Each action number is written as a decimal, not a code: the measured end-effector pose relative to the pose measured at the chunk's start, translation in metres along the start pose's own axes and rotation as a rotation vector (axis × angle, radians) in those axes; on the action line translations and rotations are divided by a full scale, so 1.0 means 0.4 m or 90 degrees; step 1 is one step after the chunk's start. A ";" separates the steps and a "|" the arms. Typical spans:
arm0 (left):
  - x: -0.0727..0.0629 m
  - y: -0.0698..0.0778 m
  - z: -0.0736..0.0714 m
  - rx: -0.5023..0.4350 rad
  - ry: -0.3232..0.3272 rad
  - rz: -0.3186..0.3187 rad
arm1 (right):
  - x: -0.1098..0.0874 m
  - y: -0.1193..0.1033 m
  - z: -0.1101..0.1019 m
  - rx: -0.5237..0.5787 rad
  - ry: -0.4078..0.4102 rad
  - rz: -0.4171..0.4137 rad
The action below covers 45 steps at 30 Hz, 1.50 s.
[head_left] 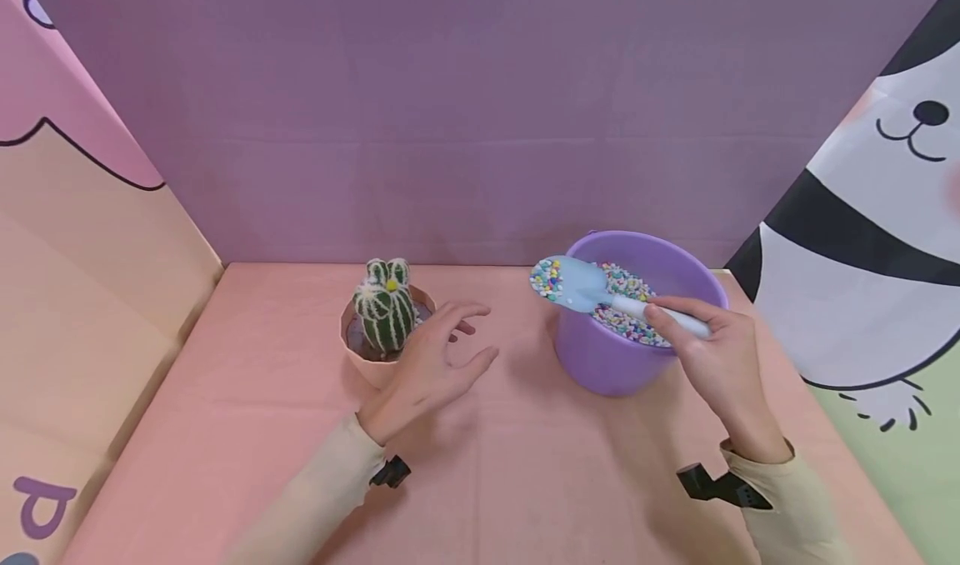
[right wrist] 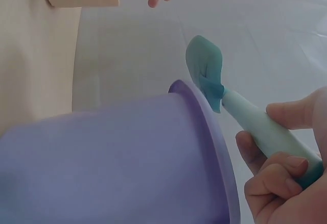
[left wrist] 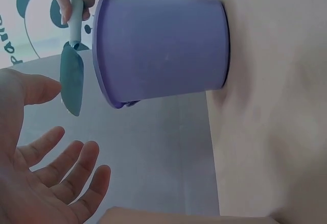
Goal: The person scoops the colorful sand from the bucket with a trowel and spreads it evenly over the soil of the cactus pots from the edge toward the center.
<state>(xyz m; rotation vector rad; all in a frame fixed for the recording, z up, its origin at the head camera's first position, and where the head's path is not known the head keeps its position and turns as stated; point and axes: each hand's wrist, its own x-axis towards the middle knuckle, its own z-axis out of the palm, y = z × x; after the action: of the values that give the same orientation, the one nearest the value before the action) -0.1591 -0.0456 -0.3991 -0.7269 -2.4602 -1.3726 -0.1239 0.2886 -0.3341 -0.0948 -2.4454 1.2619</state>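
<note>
My right hand [head_left: 716, 352] grips the white handle of a small light-blue trowel [head_left: 581, 283]. Multicoloured pebbles [head_left: 547, 277] lie on the front of its blade, which hangs over the left rim of a purple bucket [head_left: 618, 365]. More such pebbles [head_left: 626, 286] fill part of the bucket. My left hand [head_left: 435, 361] is held in the air with fingers spread and holds nothing. It hovers beside a peach pot [head_left: 367, 371] and hides the pot's right side. A green cactus with white stripes [head_left: 388, 319] stands upright in the pot.
A pink cloth [head_left: 480, 465] covers the table. Behind it rises a purple backdrop [head_left: 480, 115]. A panda print [head_left: 885, 298] decorates the right side panel, and another printed panel [head_left: 90, 282] stands at the left.
</note>
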 end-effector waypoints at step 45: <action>-0.122 -0.083 -0.098 0.034 0.106 0.160 | -0.013 -0.065 0.091 0.054 -0.041 -0.038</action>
<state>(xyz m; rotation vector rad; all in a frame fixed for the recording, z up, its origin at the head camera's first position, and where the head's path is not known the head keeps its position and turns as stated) -0.1368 -0.1082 -0.4232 -0.8405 -2.1846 -1.2174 -0.1295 0.2439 -0.3338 0.0423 -2.4244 1.3607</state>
